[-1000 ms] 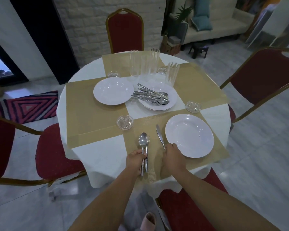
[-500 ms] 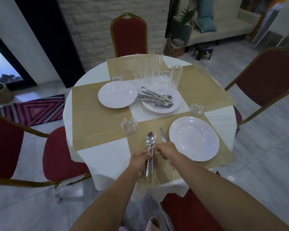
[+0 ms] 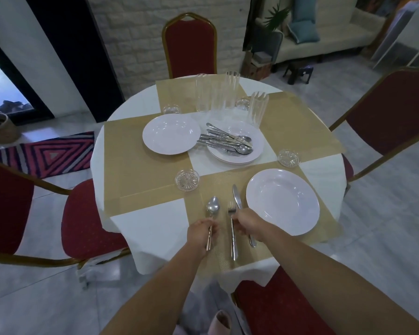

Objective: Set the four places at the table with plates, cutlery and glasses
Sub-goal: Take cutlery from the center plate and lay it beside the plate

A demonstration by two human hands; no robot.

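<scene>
At the far left a red chair (image 3: 9, 209) is cut off by the edge of the frame, so only part of its back and seat show. Next comes the round table (image 3: 150, 226) under a white cloth, with gold placemats on it. On the left-hand mat lies an empty white plate (image 3: 171, 134), and nearer the person a small cut-glass dish (image 3: 187, 180) stands just beside the corner of the near placemat (image 3: 218, 186). Over that mat the left hand (image 3: 202, 232) has its fingers curled round the handle of a spoon (image 3: 212, 207). The bowl points away from the person and the middle of the handle is hidden in the fist. Whether the spoon rests on the mat cannot be told. Just to its right the right hand (image 3: 248, 222) pinches a fork (image 3: 233, 238) near its neck, the tines showing past the fingertips and the long handle running back toward the table edge. Whether the fork is lifted or lying is also unclear. A knife (image 3: 237, 197) lies beside the fork. Its blade points away, its middle is covered by the right hand, and its handle end shows below the wrist. Right of the knife sits the near plate (image 3: 282, 201), empty, on the same mat. Behind it, at the table's middle, a stack of plates (image 3: 258, 152) carries a heap of cutlery (image 3: 225, 141) too tangled to count. Behind the stack, tall clear glasses (image 3: 231, 90) overlap, so their number is hard to tell. Another small glass dish (image 3: 288, 157) stands to the right, and a second red chair (image 3: 392, 110) runs out of frame.
</scene>
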